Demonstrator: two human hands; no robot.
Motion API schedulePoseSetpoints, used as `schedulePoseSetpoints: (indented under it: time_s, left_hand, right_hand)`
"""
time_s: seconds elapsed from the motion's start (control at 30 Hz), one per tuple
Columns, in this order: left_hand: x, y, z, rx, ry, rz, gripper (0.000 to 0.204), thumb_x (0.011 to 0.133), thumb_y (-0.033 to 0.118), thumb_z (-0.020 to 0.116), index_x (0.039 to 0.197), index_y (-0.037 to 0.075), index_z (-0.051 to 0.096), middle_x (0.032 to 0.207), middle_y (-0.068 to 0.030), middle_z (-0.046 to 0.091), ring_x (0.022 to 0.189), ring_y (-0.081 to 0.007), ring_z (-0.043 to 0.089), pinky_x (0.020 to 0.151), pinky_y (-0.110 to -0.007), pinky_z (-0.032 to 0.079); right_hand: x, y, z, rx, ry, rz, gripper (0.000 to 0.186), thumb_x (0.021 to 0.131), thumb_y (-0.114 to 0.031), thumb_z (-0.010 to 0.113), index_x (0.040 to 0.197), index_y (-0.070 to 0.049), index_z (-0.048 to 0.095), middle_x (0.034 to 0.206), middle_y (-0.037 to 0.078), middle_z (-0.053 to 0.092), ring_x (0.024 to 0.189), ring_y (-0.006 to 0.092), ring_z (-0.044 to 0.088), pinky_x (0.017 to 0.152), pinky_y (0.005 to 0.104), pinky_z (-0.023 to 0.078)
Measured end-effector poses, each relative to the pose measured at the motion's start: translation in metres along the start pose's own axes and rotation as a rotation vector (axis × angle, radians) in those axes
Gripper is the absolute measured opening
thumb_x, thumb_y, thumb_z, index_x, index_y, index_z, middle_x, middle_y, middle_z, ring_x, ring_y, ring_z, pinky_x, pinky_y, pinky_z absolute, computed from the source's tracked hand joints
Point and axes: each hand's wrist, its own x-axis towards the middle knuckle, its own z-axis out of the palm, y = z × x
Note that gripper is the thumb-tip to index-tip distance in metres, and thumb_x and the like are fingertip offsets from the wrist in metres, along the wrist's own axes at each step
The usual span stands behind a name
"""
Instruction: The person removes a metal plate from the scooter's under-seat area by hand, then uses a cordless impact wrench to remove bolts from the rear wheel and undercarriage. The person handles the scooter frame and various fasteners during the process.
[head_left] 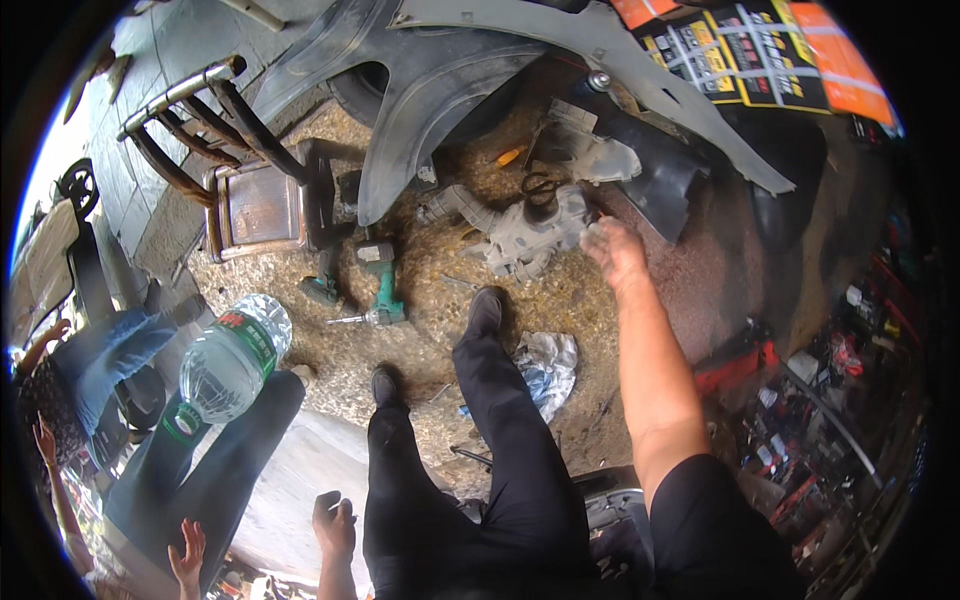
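My right arm stretches forward, and my right hand (614,252) is at the right edge of a dusty grey moulded part (535,235) on the ground. Its fingers look extended and greyed with dirt; whether they touch the part is hard to tell. A small reddish bit shows by the fingertips. Low in the view, my left hand (336,526) is closed beside my left thigh, with a small pale thing between darkened fingers, too small to name. A black loop (540,188) lies on the grey part. A green cordless drill (382,290) lies left of it.
A large water bottle (232,358) shows over another person's legs (200,485) at left; that person's open hand (188,556) is below. A wooden chair (262,205), grey car fender panels (440,110), crumpled plastic (547,370) and boxes (750,55) surround me. Tools and parts clutter the right.
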Motion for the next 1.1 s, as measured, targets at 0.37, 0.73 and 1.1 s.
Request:
schedulePoseSetpoints:
  time_s: [0.37, 0.73, 1.1]
  left_hand:
    - [0.036, 0.017, -0.073, -0.112, -0.415, 0.635, 0.019, 0.09, 0.015, 0.061, 0.104, 0.002, 0.057, 0.09, -0.0077, 0.059, 0.075, -0.014, 0.058, 0.062, -0.03, 0.055]
    - [0.001, 0.051, -0.105, 0.447, -0.646, 0.935, 0.021, 0.092, 0.02, 0.059, 0.107, 0.006, 0.058, 0.098, -0.0054, 0.059, 0.084, -0.0159, 0.061, 0.065, -0.031, 0.052]
    - [-0.029, -0.078, -0.084, 0.735, -0.776, 1.069, 0.019, 0.088, 0.013, 0.055, 0.105, 0.005, 0.059, 0.091, -0.0064, 0.057, 0.076, -0.0174, 0.061, 0.06, -0.031, 0.052]
  right_hand:
    - [-0.346, 0.219, -0.105, -0.101, 0.157, 0.151, 0.019, 0.091, -0.015, 0.065, 0.102, 0.0, 0.062, 0.085, 0.009, 0.066, 0.065, 0.022, 0.065, 0.056, 0.0348, 0.056]
    - [-0.601, 0.478, -0.106, -0.045, 0.506, 0.19, 0.015, 0.084, -0.019, 0.065, 0.084, -0.004, 0.065, 0.075, 0.01, 0.066, 0.064, 0.0212, 0.067, 0.053, 0.037, 0.054]
    - [-0.706, 0.591, -0.092, -0.211, 0.559, 0.033, 0.03, 0.09, -0.022, 0.061, 0.114, -0.004, 0.065, 0.102, 0.01, 0.07, 0.079, 0.0215, 0.071, 0.075, 0.0342, 0.056]
